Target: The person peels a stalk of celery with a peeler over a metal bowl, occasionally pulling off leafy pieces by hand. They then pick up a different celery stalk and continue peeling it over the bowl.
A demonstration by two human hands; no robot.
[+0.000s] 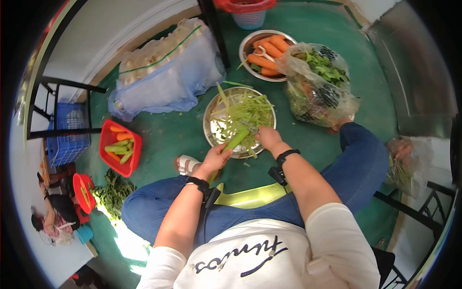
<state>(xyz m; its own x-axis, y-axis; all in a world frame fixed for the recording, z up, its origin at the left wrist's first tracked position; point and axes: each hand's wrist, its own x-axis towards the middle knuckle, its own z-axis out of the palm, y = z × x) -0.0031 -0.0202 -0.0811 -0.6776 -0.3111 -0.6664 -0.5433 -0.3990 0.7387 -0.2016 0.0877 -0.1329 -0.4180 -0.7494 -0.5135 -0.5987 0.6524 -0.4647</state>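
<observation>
My left hand (217, 158) is closed around a long green celtuce stem (236, 140), which slants over a round metal basin (208, 126). Thin green peelings (248, 111) are heaped inside that basin. In my right hand (269, 137) is a peeler (250, 127), its metal head against the upper end of the stem. My fingers cover most of its handle.
Carrots (272, 46) and a white-handled tool fill a metal bowl (242, 60) beside a plastic bag of greens (317, 86). Left are a large blue-white bag (168, 72), a red basin (136, 155) of vegetables and leafy greens (114, 192). Another person (55, 216) is at far left.
</observation>
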